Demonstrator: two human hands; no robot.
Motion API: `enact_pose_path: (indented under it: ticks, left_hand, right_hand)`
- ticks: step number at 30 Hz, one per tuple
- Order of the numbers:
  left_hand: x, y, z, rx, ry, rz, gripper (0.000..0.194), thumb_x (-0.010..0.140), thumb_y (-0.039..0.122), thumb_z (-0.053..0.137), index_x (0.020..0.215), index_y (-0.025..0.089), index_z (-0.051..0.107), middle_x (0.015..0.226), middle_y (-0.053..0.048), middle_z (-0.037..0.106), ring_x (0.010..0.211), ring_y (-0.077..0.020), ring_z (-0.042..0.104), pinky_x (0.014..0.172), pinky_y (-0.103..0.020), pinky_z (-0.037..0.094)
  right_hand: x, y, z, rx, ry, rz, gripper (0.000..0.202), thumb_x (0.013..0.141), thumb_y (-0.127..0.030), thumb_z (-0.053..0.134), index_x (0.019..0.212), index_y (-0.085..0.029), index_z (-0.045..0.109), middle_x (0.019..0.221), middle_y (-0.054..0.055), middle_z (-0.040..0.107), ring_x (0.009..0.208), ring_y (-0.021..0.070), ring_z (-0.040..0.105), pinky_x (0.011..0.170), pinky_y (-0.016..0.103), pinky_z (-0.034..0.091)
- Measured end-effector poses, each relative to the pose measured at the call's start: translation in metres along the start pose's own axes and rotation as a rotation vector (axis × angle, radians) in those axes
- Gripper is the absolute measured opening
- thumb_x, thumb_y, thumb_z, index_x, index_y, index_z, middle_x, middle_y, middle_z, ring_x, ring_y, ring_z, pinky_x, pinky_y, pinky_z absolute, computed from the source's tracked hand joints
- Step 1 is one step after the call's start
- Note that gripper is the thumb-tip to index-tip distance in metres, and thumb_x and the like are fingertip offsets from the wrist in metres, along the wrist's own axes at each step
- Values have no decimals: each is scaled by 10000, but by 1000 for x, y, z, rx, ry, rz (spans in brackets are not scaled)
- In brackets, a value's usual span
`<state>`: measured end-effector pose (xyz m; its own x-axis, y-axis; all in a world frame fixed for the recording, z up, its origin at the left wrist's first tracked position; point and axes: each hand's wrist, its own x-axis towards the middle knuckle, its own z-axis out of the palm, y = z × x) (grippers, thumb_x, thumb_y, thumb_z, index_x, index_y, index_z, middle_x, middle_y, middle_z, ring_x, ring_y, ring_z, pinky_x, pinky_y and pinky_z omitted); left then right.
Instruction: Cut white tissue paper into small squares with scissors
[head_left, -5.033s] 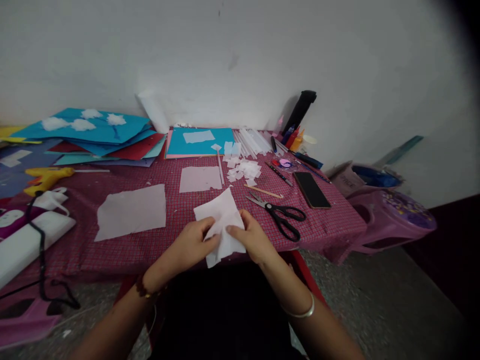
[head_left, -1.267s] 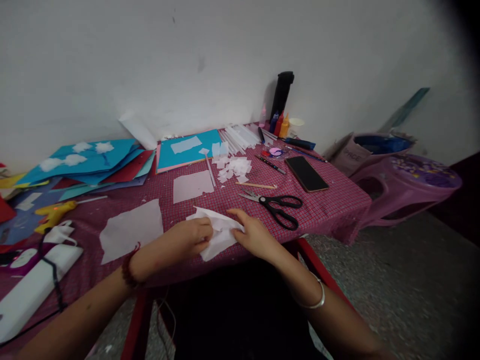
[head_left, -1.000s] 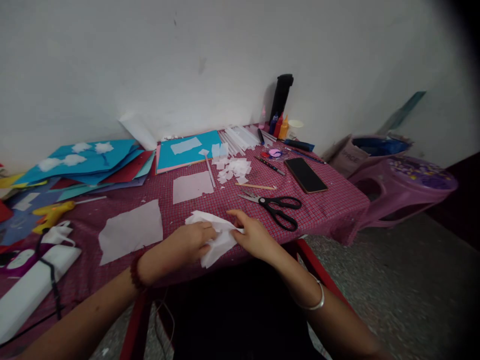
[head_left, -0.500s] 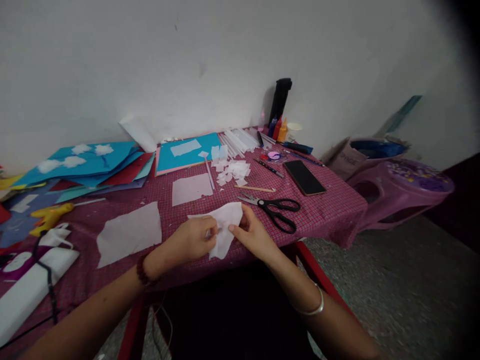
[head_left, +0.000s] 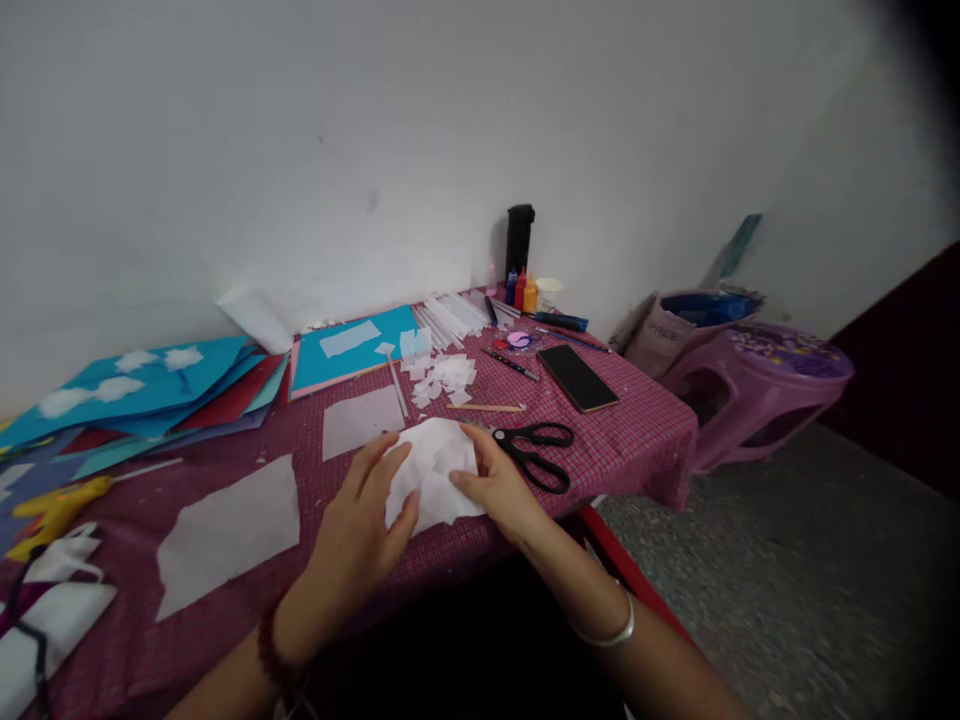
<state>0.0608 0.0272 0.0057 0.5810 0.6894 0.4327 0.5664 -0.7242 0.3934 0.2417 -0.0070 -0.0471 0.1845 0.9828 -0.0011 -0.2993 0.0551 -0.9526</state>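
Nearest, the left hand [head_left: 352, 530] has its grip spread wide, fingers and thumb arched about the left side of a crumpled white sheet [head_left: 431, 470]; whether the fingertips press on it is hard to tell. The right hand [head_left: 506, 490] has a nearly closed grip on the sheet's right side, thumb on top and fingers curled toward the far edge. The sheet lies between the hands, over the near edge of the counter [head_left: 637, 430].

It looks thin as tissue, so it is likely very light, limp and easily torn, with little slip against skin. A light pinch on opposite edges, or where folds double it, seems the safest hold; a hard pull from one corner could rip it.

Just beyond the right hand are the scissors [head_left: 507, 438], their blades mostly hidden. A larger flat sheet [head_left: 232, 535] lies to the left, a smaller one [head_left: 360, 420] farther off. Past a wooden stick [head_left: 487, 408] sit loose paper squares [head_left: 450, 375], probably light enough to scatter at a brush.
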Motion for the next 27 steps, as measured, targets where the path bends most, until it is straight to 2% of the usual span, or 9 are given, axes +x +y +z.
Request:
enact_pose_path:
  ticks: [2,3,6,9,12,18,22,24,27]
  left_hand:
    - [-11,5,-3,28,175,-16,258,828,198,551,1067,229,457,1070,-92,523,950,-227,551,760,-350,488]
    - [-15,8,-3,13,189,-25,189,824,207,561,981,232,458,981,-67,532,859,-207,559,708,-329,486]
    - [-19,11,4,-69,81,-144,196,785,273,621,862,231,446,818,-10,531,687,-175,537,619,-304,464]
    - [-10,7,13,-191,31,-346,252,758,334,642,915,209,487,819,-14,584,726,-200,572,655,-326,470]
    - [-1,1,19,-452,-3,-451,254,813,380,570,962,177,543,840,-30,637,757,-203,598,681,-316,475]
    - [-4,-8,34,-860,-12,-624,322,800,451,584,835,132,598,607,31,548,477,-103,473,438,-213,386]
    - [-8,-7,39,-1086,-5,-733,405,748,497,641,906,127,601,649,7,581,503,-117,514,414,-216,428]
    - [-8,-5,40,-1137,7,-761,456,739,544,629,921,126,610,689,-23,608,558,-143,554,436,-232,464]
    - [-9,-2,40,-1046,-3,-706,448,741,555,616,848,121,638,635,-19,600,530,-137,534,446,-228,455]
  right_hand:
    - [2,-3,6,14,37,-3,645,699,-177,608,1298,-237,376,1072,55,654,890,216,645,747,328,529]
    - [3,-5,9,18,59,-20,652,704,-177,602,1308,-235,361,1069,58,657,895,221,649,756,336,532]
    - [5,-8,21,28,92,-106,671,720,-187,587,1334,-221,319,1096,78,647,930,230,648,799,358,531]
    - [4,-7,31,-34,75,-184,670,717,-191,592,1334,-204,331,1167,103,616,1017,236,621,883,376,503]
    - [-1,-3,35,-99,62,-213,658,704,-188,594,1323,-197,370,1271,119,559,1100,240,577,943,375,469]
    - [-13,5,30,-99,22,-82,664,700,-186,559,1332,-229,360,1216,82,573,850,182,612,709,284,525]
    - [-14,11,24,-126,15,-38,614,716,-190,558,1306,-238,392,1051,44,615,759,164,591,642,254,506]
    - [-14,12,23,-130,20,-28,611,723,-193,556,1309,-233,388,1016,41,619,746,165,593,632,256,505]
    - [-16,9,23,-127,29,-30,618,725,-194,561,1318,-220,389,1067,61,626,753,171,610,644,270,516]
